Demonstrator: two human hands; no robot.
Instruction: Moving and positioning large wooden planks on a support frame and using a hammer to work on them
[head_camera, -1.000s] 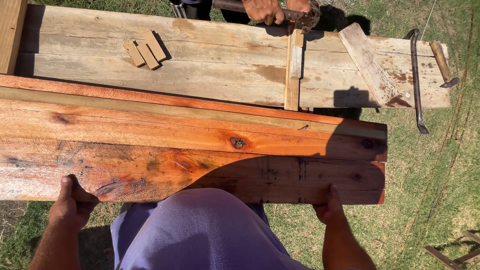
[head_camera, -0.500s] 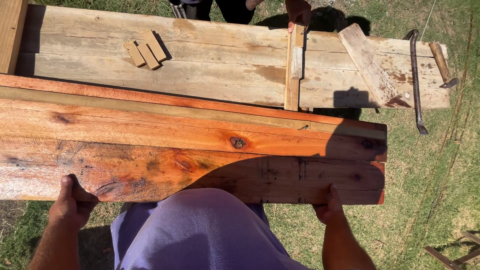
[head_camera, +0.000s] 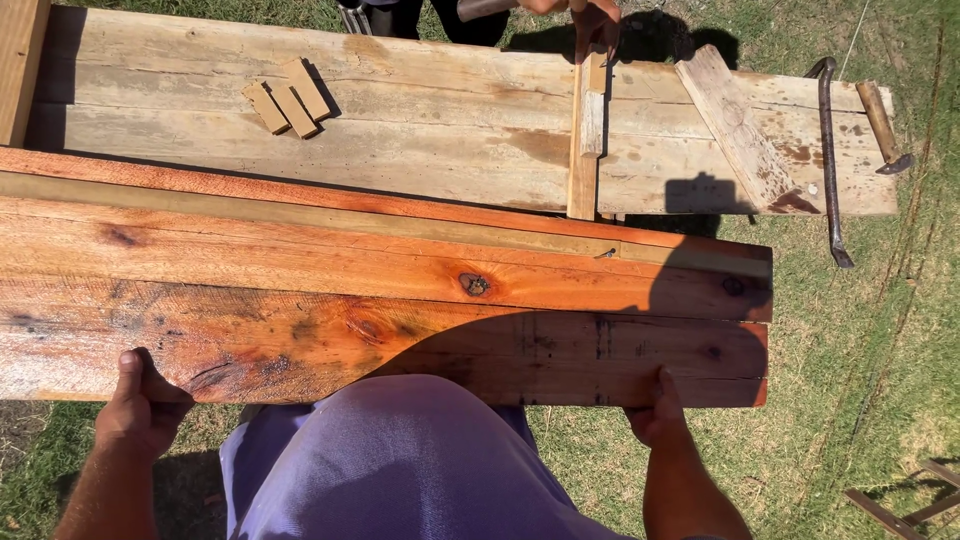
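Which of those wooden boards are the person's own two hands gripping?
The nearest reddish-orange board, with left hand and right hand on its near edge. The pale weathered boards lie farther off, untouched by these hands.

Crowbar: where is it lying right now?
In the head view the crowbar lies at the far right, across the right end of the pale weathered boards, just left of the wooden-handled hammer, its lower tip over the grass.

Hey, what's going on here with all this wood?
A person grips the near edge of a reddish plank panel with the left hand and right hand, holding it flat at waist level. Beyond it lie pale weathered boards with three small wood blocks, a crowbar and a hammer. Another person's hand touches an upright slat.
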